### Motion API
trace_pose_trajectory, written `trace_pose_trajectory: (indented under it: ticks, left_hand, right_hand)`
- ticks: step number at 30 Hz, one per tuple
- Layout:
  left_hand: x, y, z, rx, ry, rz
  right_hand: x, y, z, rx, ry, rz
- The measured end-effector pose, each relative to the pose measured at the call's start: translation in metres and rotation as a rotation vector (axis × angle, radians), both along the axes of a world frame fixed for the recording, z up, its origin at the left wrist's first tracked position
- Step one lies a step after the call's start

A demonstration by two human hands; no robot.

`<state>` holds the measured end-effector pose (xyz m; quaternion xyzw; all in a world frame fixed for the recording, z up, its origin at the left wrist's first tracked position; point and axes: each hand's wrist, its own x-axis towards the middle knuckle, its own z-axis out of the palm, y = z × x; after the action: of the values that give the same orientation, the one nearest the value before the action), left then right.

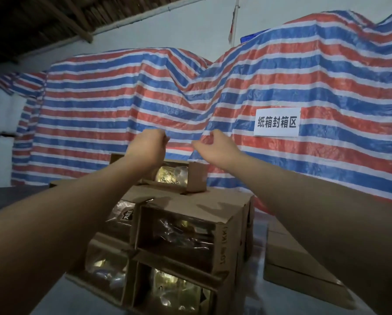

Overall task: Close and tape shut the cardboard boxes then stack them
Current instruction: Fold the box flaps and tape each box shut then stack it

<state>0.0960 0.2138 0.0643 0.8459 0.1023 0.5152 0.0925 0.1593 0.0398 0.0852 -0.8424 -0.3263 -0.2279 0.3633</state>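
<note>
While both hands [181, 144] hover raised, the open cardboard boxes [179, 235] sit below.

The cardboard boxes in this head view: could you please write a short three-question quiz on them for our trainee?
1. True or false: the stacked open boxes already have tape across their flaps.
2. What hangs behind the stack? A) striped tarp B) brick wall C) glass door
3. Fill in: the white sign hangs on the ____.

Key:
1. False; packets show inside.
2. A, the striped tarp.
3. Tarp.

Both hands, left and right, are raised above the boxes.
</note>
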Motion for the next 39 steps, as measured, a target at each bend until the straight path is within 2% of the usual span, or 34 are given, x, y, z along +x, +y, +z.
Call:
trace_pose_trajectory:
  ticks: [4,6,10,12,15,18,21,25,30,36,39]
  left_hand:
    - [0.037,0.031,0.005,0.186,0.126,0.196]
    - [0.055,0.045,0.005,0.203,0.178,0.180]
    - [0.090,0.071,-0.002,0.399,0.377,0.234]
    - [0.103,0.079,-0.008,0.430,0.429,0.232]
    - [0.114,0.086,-0.018,0.399,0.505,0.224]
    - [0.116,0.089,-0.022,0.369,0.561,0.223]
    - [0.112,0.087,-0.018,0.348,0.511,0.199]
    - [0.099,0.079,-0.011,0.257,0.343,0.143]
    - [0.062,0.052,0.013,-0.120,0.266,-0.072]
    - [0.001,-0.024,0.066,-0.188,0.161,-0.282]
    - [-0.033,-0.071,0.092,-0.298,0.189,-0.459]
  right_hand:
    - [0.036,0.042,0.005,-0.073,-0.022,-0.030]
    - [0.053,0.058,0.006,-0.132,-0.031,-0.042]
    - [0.082,0.081,0.001,-0.259,-0.030,-0.024]
    - [0.094,0.088,-0.008,-0.343,-0.021,-0.034]
    - [0.105,0.092,-0.023,-0.417,-0.035,-0.094]
    - [0.105,0.091,-0.023,-0.469,-0.176,-0.141]
    - [0.097,0.084,-0.019,-0.506,-0.261,-0.188]
    - [0.081,0.064,-0.006,-0.394,-0.279,-0.194]
    - [0.040,0.020,0.024,-0.347,-0.235,-0.175]
    - [-0.031,-0.068,0.076,-0.315,-0.221,-0.201]
    - [-0.063,-0.116,0.098,-0.291,-0.184,-0.195]
